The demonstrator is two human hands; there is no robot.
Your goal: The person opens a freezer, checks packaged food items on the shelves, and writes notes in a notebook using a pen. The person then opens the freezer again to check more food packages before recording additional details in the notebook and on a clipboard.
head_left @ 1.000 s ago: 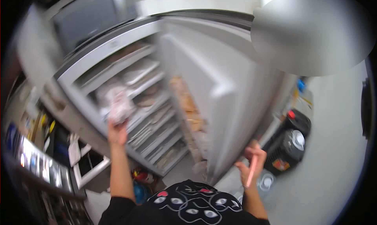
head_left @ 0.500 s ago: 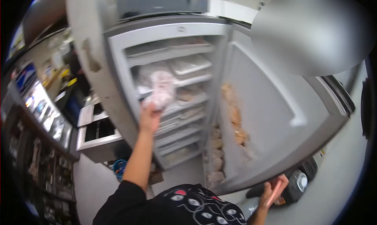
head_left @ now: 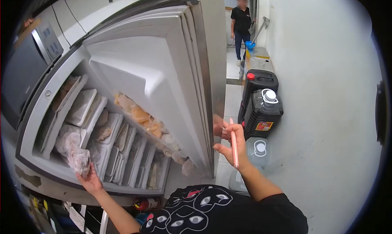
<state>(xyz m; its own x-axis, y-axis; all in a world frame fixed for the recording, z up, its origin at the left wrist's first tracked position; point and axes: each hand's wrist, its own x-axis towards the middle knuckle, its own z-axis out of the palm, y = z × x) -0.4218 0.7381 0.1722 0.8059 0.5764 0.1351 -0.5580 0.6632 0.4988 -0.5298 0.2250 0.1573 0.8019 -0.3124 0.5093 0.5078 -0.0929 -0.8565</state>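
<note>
My left hand [head_left: 90, 181] is closed around the lower end of a frosty plastic bag [head_left: 78, 157], at the left side of an open freezer [head_left: 30, 152]. White trays [head_left: 81, 107] and wrapped packs fill its shelves. The freezer door [head_left: 134, 54] stands open in the middle, with bags of orange-yellow food [head_left: 141, 114] in its inner bin. Beside the door's outer edge, my right hand [head_left: 234, 146] holds a pink pen-like stick, with the thumb stretched toward the door.
Black jerrycans [head_left: 263, 111] and clear jugs [head_left: 258, 150] stand on the floor along the right wall [head_left: 326, 111]. A person [head_left: 241, 23] in dark clothes stands at the far end of the passage. A grey appliance [head_left: 24, 74] is at the upper left.
The view has swung right, bringing the person and passage into sight. The door now looks less widely open. My left hand still has the bag; my right hand is near the door's edge.
</note>
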